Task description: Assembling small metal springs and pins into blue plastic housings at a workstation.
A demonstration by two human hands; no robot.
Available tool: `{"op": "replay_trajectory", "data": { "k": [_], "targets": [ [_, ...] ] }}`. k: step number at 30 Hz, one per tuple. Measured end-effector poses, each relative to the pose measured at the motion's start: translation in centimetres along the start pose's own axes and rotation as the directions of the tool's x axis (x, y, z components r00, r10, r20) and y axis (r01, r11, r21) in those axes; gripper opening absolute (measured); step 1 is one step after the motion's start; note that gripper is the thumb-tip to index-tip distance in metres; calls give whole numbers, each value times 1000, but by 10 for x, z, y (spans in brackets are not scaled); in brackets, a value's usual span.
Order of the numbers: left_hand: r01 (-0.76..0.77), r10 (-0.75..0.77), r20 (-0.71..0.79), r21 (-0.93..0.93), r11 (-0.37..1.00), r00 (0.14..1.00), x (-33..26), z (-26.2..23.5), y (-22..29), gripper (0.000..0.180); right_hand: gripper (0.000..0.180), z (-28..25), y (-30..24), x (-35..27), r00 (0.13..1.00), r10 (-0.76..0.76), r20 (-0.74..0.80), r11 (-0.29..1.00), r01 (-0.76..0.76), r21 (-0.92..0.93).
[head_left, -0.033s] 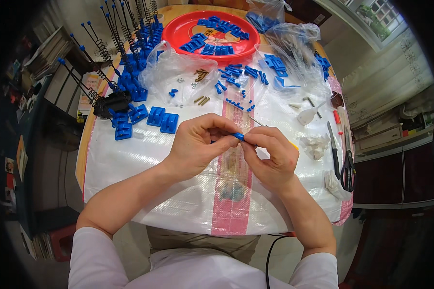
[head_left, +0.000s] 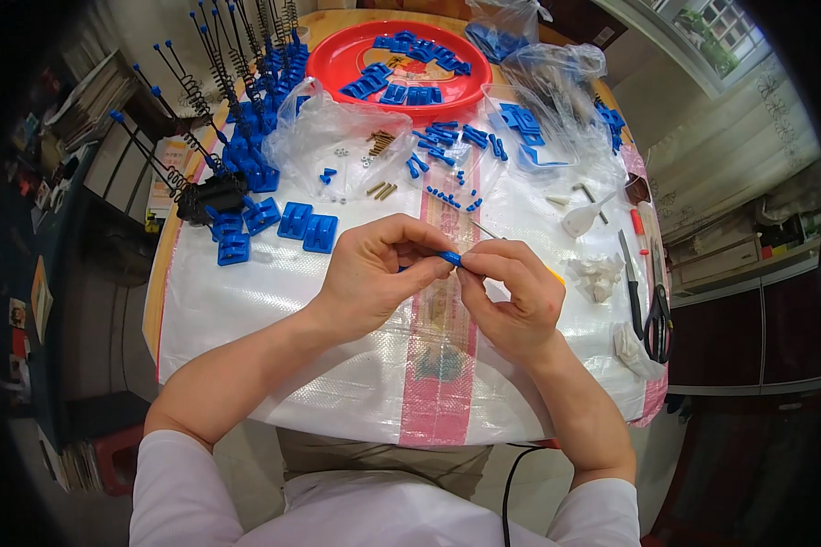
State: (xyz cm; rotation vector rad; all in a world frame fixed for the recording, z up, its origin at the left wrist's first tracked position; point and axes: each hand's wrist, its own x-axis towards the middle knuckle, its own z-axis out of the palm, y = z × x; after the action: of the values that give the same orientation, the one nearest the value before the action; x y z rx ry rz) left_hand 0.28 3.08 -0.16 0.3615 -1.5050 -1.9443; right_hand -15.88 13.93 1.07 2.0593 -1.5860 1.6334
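Note:
My left hand (head_left: 374,273) and my right hand (head_left: 517,296) meet above the middle of the table. Thumb and fingertips of each pinch a small blue plastic piece (head_left: 451,258) from its two ends; the fingers cover much of it. Behind the right hand lies a thin metal shaft (head_left: 489,230), and a bit of yellow shows beside that hand's knuckles. Small blue pegs (head_left: 447,197) lie loosely beyond the hands, with longer blue plastic pieces (head_left: 439,134) farther back. To the left are square blue brackets (head_left: 319,233), brass-coloured screws (head_left: 379,142) and small metal nuts (head_left: 341,152).
A red tray (head_left: 328,68) of blue parts stands at the back. Blue-based black springs on rods (head_left: 232,68) crowd the left edge. Clear plastic bags (head_left: 337,123) lie around. On the right are a white bottle (head_left: 579,219), hex key (head_left: 602,211), knife (head_left: 631,283), scissors (head_left: 658,328) and crumpled tissue (head_left: 598,276).

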Motion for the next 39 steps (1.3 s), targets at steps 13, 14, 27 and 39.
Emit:
{"op": "replay_trajectory", "data": {
  "k": [13, 14, 27, 39],
  "targets": [
    [-142, 143, -4, 93, 985, 990, 0, 3, 1, 43, 27, -4, 3, -1, 999, 0, 34, 999, -1, 42],
    [-153, 153, 2, 102, 983, 988, 0, 3, 1, 43, 27, -4, 3, -1, 999, -2, 32, 999, 0, 47],
    [-228, 215, 79, 239, 944, 973, -1, 2, 6, 49, 26, -4, 3, -2, 998, 40, 39, 996, -43, 76],
    [-131, 116, 73, 256, 958, 991, -1, -1, 5, 29, 21, -1, 5, 0, 998, 52, 34, 997, -54, 54]
  ]
}}
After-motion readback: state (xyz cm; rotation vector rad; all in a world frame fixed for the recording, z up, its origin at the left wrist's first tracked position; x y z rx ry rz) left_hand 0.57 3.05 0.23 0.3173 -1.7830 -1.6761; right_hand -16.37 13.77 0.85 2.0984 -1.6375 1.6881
